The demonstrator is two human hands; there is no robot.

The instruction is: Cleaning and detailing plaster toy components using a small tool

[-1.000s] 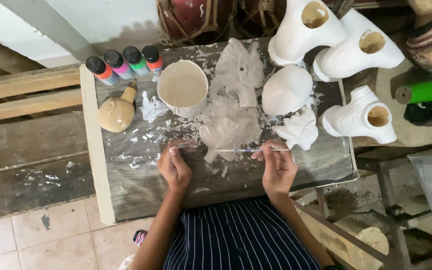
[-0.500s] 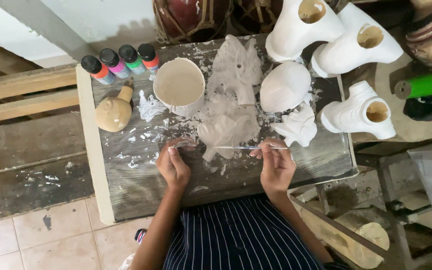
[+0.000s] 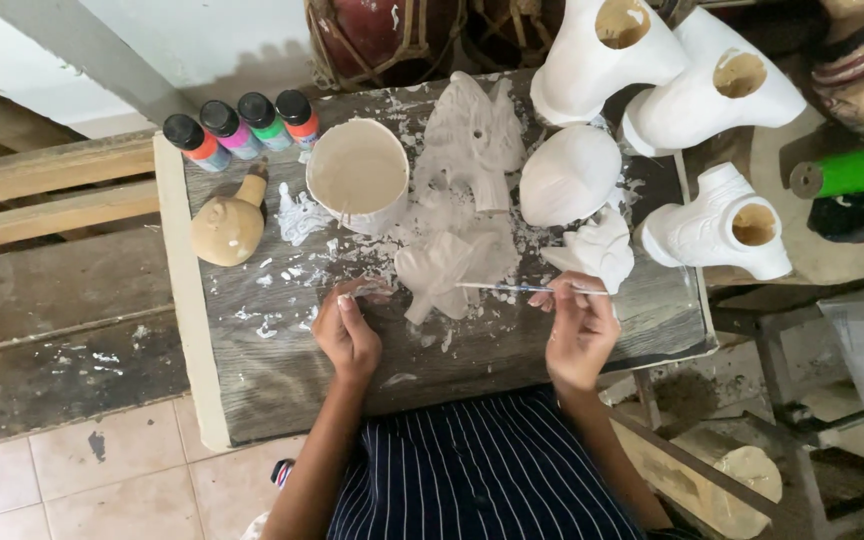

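Little is being shifted since before: brush (image 3: pixel 522 289) is being pinched closed in right hand (image 3: pixel 580 330), tip on plaster figure (image 3: pixel 442 268) (mid-bench (image 3: pixel 282 370)); left hand (image 3: pixel 347 335) is bracing it, curled; priming judged underway, recharging from cup (image 3: pixel 357 175) likely needed.

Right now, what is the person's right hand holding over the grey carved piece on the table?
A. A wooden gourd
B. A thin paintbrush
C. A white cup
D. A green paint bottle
B: the right hand pinches a thin paintbrush whose tip reaches left onto the grey carved piece, while the paint bottles, the white cup and the gourd stand untouched.
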